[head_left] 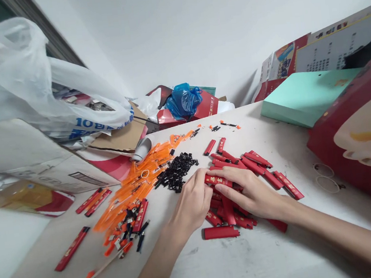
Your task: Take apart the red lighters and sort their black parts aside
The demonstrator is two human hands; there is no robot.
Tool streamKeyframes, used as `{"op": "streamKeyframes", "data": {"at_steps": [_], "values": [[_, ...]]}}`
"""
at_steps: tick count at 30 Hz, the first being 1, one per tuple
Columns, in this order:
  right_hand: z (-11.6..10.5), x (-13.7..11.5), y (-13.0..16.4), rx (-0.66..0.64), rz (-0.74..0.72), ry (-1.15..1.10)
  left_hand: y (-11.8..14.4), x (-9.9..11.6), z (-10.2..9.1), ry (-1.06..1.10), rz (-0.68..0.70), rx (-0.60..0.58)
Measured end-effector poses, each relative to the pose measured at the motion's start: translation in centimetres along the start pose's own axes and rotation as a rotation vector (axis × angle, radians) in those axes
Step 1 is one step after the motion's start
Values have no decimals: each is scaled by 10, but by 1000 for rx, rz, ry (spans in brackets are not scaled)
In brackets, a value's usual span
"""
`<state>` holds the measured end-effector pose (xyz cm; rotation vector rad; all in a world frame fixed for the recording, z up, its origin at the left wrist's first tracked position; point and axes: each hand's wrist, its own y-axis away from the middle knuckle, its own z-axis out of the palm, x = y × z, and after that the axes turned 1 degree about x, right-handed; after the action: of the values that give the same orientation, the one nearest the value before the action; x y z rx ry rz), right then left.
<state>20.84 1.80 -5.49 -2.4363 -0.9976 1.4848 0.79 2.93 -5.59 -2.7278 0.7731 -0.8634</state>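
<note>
Both hands hold one red casing (pixel 217 180) with gold lettering, above the pile. My left hand (pixel 192 200) is closed, its fingertips pinching the casing's left end. My right hand (pixel 250 189) grips the other end between thumb and fingers. Beneath and around them lies a heap of similar red casings (pixel 229 210), some partly hidden by my right hand. Just left of my left hand is a pile of small black parts (pixel 177 171). Beyond that, long orange plastic pieces (pixel 127 186) are spread in a band.
Loose red casings, black bits and orange tips lie at the left on the white table (pixel 200 271). A cardboard box (pixel 39 151) with a plastic bag (pixel 15 87) stands left. On the right are a mint-green box (pixel 308 96) and a large red box (pixel 358 155). A blue bag (pixel 184 101) sits behind.
</note>
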Motion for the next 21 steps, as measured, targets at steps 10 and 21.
{"op": "streamKeyframes", "data": {"at_steps": [10,21], "values": [[0,4,1,-23,-62,40,0,-4,6,10,-3,15],[1,-3,3,-52,-53,82,1,-2,6,4,45,58]]}}
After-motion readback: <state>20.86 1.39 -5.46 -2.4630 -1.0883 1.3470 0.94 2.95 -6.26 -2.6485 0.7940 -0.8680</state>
